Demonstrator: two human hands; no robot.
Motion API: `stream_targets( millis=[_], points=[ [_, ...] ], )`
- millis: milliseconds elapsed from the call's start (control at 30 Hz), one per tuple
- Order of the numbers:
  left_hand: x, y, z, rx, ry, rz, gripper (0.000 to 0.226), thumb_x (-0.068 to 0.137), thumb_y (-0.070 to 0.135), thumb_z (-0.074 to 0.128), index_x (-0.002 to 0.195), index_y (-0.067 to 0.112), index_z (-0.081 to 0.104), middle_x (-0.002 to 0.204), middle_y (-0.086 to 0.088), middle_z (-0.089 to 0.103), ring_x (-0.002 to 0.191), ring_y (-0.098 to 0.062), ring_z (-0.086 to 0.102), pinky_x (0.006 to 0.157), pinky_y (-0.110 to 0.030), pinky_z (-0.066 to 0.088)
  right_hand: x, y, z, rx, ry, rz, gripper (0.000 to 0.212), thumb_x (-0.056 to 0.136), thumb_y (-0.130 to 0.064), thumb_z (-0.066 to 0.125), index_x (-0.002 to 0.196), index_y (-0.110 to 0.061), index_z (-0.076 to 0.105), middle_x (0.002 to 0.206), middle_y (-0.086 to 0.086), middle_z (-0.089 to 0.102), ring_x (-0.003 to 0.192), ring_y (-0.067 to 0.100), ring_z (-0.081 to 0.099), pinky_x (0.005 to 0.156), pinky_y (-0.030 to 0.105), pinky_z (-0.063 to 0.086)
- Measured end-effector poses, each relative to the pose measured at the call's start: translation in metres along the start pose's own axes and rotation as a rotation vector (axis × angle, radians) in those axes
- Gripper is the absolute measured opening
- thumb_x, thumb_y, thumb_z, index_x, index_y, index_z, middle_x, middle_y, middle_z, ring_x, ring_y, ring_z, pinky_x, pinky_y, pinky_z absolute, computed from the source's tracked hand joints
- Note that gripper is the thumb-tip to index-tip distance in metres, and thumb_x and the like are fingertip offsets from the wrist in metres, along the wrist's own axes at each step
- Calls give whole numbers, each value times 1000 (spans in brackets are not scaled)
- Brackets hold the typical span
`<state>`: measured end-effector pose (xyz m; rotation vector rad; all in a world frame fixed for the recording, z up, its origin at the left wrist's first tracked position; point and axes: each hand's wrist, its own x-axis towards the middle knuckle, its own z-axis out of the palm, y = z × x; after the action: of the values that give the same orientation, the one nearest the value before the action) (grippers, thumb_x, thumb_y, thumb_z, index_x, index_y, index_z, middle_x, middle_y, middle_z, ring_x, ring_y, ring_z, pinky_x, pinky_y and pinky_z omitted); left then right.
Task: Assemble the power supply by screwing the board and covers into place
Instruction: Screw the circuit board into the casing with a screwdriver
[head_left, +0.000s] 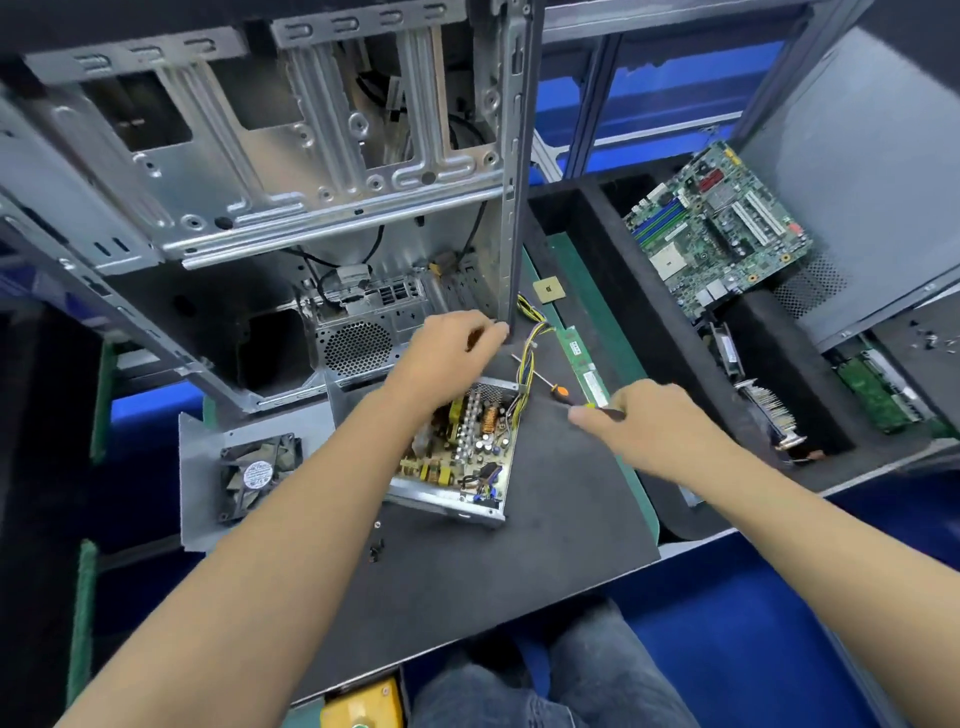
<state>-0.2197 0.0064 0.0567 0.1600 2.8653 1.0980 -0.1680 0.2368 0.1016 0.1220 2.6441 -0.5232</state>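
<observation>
While left hand (447, 358) curls over the open power supply (457, 457), right hand (644, 421) at 3 o'clock pinches a screwdriver (563, 392); fan (258, 475) label's unreadable.

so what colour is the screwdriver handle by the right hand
Orange and black, on the screwdriver lying just beyond the right hand; seen in the head view.

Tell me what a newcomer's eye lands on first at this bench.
First the open power supply at centre on the dark mat, its crowded board bare, with the left hand over its far end and the right hand at the screwdriver beside it. Behind looms the stripped metal computer case, and a green motherboard lies at far right.
</observation>
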Motion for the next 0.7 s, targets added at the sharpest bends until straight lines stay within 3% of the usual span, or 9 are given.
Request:
stream_targets(
  millis=[67, 100, 200, 267, 333, 400, 567, 700],
  points=[
    [-26, -11, -25, -53, 84, 49, 32, 97, 53, 49, 97, 28, 68, 88, 22, 63, 87, 3, 59, 71, -14, 42, -17, 16, 11, 274, 102, 13, 55, 82, -62, 64, 65, -15, 41, 52, -10, 42, 56, 14, 43, 51, 30, 30],
    [-44, -18, -36, -28, 56, 84, 37, 93, 61, 49, 98, 30, 68, 90, 23, 62, 88, 3, 57, 75, -13, 41, -25, 19, 22, 368, 74, 7, 53, 79, -59, 69, 67, -16, 41, 50, -12, 43, 54, 10, 42, 52, 29, 30],
    [-102, -39, -49, 196, -180, 169, 55, 79, 75, 55, 102, 27, 72, 91, 19, 63, 93, -8, 55, 81, -26, 43, -46, 9, 63, 517, -197, -103, 48, 65, -52, 85, 86, -20, 56, 73, -21, 62, 65, 0, 55, 60, 19, 44],
    [-129, -49, -42, 358, -266, 234, 42, 82, 58, 72, 102, 20, 74, 90, 7, 70, 91, -22, 61, 80, -39, 49, -50, 3, 91, 471, -233, -230, 55, 61, -53, 87, 95, -22, 57, 88, -13, 62, 80, 4, 56, 71, 20, 47],
    [-144, -50, -30, 407, -210, 295, 20, 82, 28, 80, 94, 13, 75, 84, -2, 71, 82, -30, 66, 72, -43, 52, -51, -1, 110, 377, -135, -359, 36, 73, -46, 82, 87, -32, 51, 84, -12, 56, 78, 6, 51, 69, 19, 43],
    [-152, -48, -19, 378, -91, 315, 9, 81, 11, 80, 88, 9, 74, 78, -5, 69, 74, -32, 67, 65, -43, 53, -52, 2, 118, 323, 6, -462, 35, 85, -29, 75, 77, -42, 43, 78, -18, 50, 74, 0, 47, 65, 13, 38],
    [-159, -20, 25, 327, 126, 300, 7, 87, 15, 76, 89, 9, 74, 72, -5, 67, 66, -30, 65, 59, -37, 54, -28, 34, 101, 275, 259, -473, 32, 85, -11, 74, 78, -26, 47, 67, -8, 47, 67, 10, 47, 59, 18, 37],
    [-166, -3, 54, 195, 303, 227, 19, 87, 17, 76, 104, 7, 75, 88, -6, 72, 80, -28, 67, 73, -37, 54, -4, 44, 83, 142, 270, -429, 25, 79, -11, 80, 78, -12, 56, 63, 2, 56, 59, 27, 45, 52, 28, 34]
  ],
)
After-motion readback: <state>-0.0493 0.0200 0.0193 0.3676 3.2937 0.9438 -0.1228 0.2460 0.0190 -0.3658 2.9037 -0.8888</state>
